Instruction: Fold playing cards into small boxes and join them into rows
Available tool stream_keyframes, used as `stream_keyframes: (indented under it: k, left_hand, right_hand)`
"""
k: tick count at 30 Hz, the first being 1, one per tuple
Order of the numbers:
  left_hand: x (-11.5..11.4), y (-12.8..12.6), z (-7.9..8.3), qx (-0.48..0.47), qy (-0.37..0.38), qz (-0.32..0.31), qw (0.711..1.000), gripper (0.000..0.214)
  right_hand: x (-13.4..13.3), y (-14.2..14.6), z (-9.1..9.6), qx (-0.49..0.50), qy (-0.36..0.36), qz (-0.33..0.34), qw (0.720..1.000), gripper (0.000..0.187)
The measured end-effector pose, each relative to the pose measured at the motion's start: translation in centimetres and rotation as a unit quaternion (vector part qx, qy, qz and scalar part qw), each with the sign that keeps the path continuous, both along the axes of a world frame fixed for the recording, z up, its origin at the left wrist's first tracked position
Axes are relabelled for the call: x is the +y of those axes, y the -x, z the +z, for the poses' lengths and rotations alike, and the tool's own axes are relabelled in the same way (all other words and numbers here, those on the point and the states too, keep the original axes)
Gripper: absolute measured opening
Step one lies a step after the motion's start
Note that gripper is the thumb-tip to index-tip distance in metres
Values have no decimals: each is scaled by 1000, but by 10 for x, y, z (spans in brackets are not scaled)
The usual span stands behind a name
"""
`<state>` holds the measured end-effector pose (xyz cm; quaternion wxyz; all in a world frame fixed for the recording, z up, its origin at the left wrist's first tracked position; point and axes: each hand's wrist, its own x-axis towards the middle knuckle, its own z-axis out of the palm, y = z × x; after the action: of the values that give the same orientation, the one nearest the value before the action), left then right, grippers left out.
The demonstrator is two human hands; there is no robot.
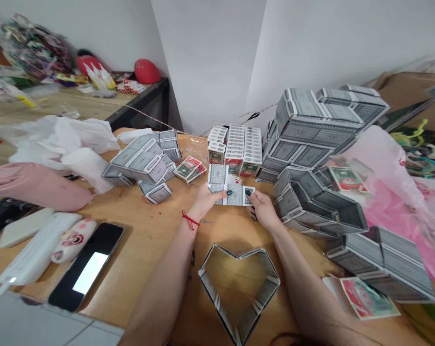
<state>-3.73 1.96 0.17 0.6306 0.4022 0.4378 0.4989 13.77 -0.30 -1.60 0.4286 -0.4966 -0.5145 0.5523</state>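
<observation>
Both my hands hold a small assembly of folded playing cards [235, 194] above the middle of the table, grey patterned backs facing me. My left hand [208, 198] pinches its left side, thumb on top. At its right end, my right hand [262, 206] grips it between thumb and fingers. A red diamond face shows on one card behind. Between my forearms stands a heart-shaped frame made of cards [271, 274], resting on the table. Beyond my hands are rows of card boxes [235, 144], and some flat card packs [189, 168] lie to their left.
Stacked card structures [311, 125] rise at the right, with open card frames [318, 204] in front. More card pieces [141, 158] stand at the left. A phone [86, 266], power bank [39, 247] and pink pouch [37, 186] lie left on the table [149, 250].
</observation>
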Motion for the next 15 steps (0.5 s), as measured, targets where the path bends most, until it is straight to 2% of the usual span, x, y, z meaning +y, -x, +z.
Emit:
stream_keyframes:
  k: [5,15]
  left_hand:
    - [1,-1,-2,4,4,-2,1000,49]
    - [2,-1,-2,-39,29,-28,998,51]
  right_hand:
    - [-1,-1,1,28,2,-3,1000,35]
    - [0,-3,2,82,41,38,995,36]
